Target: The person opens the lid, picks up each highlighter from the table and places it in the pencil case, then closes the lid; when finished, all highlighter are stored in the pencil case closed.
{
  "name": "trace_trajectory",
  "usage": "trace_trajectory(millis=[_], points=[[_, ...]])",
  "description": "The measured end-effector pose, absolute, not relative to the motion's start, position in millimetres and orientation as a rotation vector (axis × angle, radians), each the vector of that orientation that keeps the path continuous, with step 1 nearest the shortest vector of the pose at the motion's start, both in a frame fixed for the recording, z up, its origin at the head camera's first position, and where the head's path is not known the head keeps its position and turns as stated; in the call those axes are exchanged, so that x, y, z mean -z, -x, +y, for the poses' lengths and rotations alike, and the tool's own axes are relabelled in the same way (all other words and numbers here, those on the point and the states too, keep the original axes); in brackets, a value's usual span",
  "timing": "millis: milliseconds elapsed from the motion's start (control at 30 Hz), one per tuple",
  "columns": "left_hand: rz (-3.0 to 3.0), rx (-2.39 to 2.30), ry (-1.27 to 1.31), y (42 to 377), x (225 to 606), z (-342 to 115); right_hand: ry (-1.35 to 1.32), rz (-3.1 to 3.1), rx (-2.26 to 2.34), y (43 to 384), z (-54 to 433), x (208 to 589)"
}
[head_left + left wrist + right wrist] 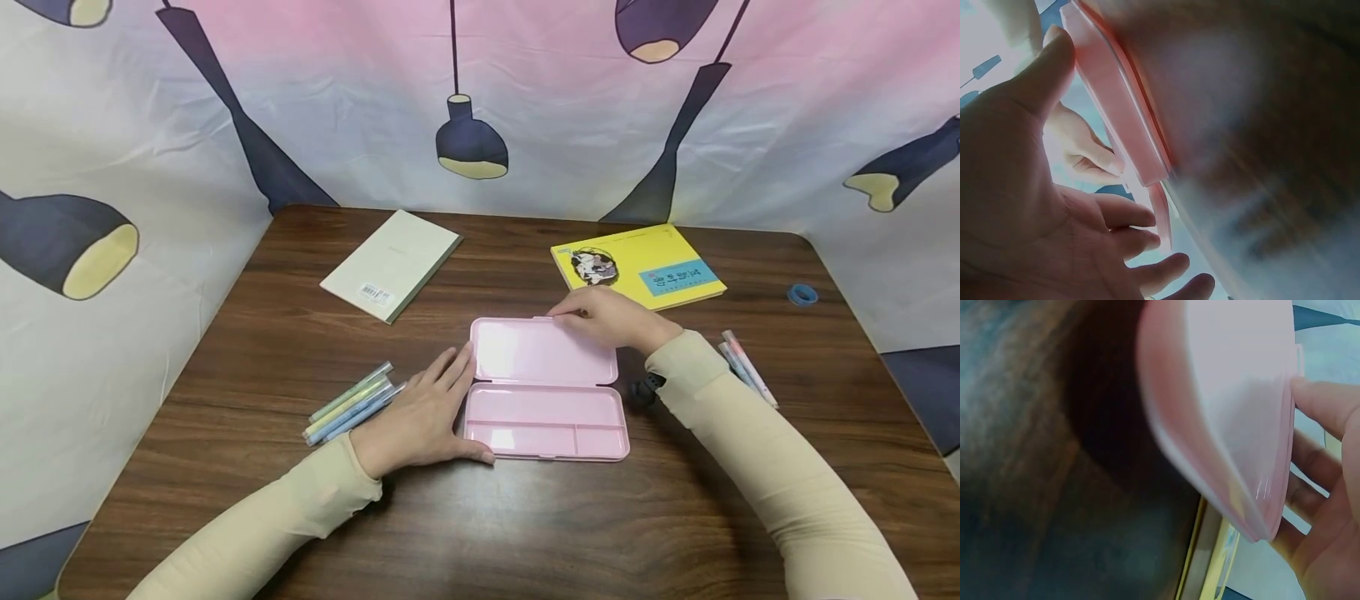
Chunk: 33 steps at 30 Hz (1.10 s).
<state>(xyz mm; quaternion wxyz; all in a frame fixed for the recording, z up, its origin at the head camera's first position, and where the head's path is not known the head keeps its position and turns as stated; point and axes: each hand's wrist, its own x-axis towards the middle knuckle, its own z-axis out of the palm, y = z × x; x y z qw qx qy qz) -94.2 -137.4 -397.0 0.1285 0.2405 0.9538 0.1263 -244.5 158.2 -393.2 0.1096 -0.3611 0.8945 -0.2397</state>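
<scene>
The case (543, 354) is of plain pale pink. The worktop (562, 533) is dark brown, with streaks of wood grain. Near its far left corner, the notebook (393, 258) is off-white with a grey-green edge. Close to the far edge, the book (637, 250) is yellow with a blue label (678, 277). The cloth (360, 100) is pink and whitish, with navy and yellow lamps as pattern.

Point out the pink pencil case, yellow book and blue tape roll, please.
Pink pencil case (546, 406), head view: rear compartment's floor.
Yellow book (636, 260), head view: cover.
Blue tape roll (802, 301), head view: near side.
</scene>
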Motion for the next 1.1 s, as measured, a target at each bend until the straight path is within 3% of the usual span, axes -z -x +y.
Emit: trace_trajectory(millis=[367, 600, 867, 1100], points=[[2.755, -0.274, -0.725, 94.5, 397.6, -138.3, 1.051, 2.691, 0.658, 238.9, 158.3, 394.3], [2.759, -0.257, -0.721, 95.4, 397.1, -138.4, 0.907, 2.791, 0.701, 226.0, 176.2, 386.4], [2.747, -0.261, -0.729, 95.7, 396.1, -137.2, 0.710, 2.926, 0.710, 193.8, 208.1, 375.1], [2.744, -0.288, -0.715, 93.9, 396.7, -137.6, 0.699, 3.051, 0.724, 161.1, 237.4, 376.7]])
